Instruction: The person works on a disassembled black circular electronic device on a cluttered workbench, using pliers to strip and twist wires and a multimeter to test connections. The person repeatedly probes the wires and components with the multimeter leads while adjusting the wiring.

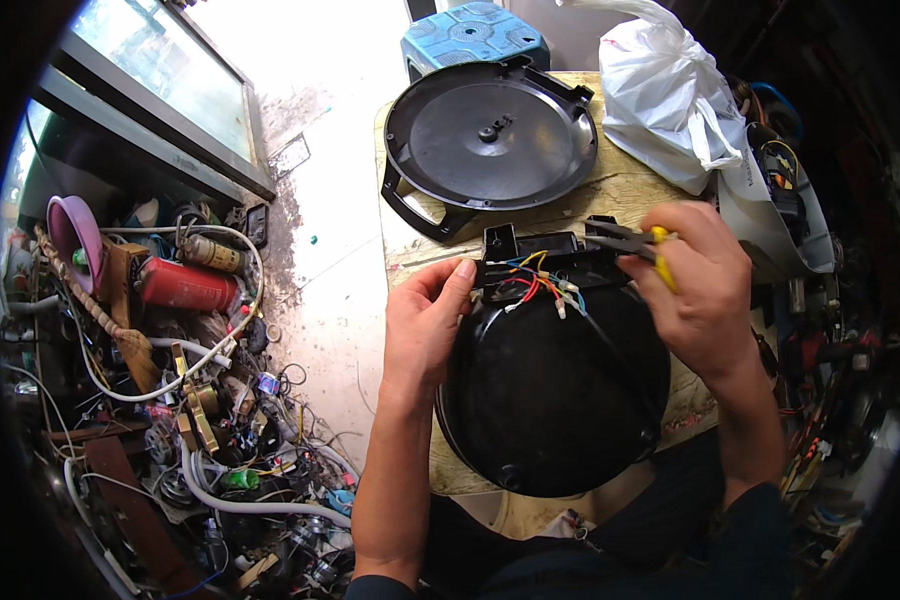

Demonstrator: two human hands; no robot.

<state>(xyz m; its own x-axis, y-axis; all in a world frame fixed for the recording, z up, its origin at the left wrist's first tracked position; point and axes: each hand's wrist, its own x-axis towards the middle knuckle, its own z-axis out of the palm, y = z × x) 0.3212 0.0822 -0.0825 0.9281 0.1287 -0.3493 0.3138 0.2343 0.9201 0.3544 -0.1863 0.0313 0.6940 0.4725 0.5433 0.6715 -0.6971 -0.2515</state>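
Observation:
A round black plastic appliance body (550, 400) lies at the table's near edge, with a boxy wiring compartment at its far end. Out of that compartment come several coloured wires (535, 280), red, blue, yellow and green, some with pale connectors. The thumb and fingers of my left hand (425, 310) pinch the compartment's left edge. My right hand (700, 280) grips yellow-handled pliers (620, 241); their dark jaws point left over the compartment's right end and look parted. Beyond lies a round black cover (490, 140) with its handle-like bracket toward me.
The wooden table (410, 250) carries a white plastic bag (660, 100) and a pale open container (770, 215) at right. A blue stool (475, 35) stands behind. Heaped on the left are a red cylinder (188, 285), a purple basin (75, 240), hoses and scrap parts.

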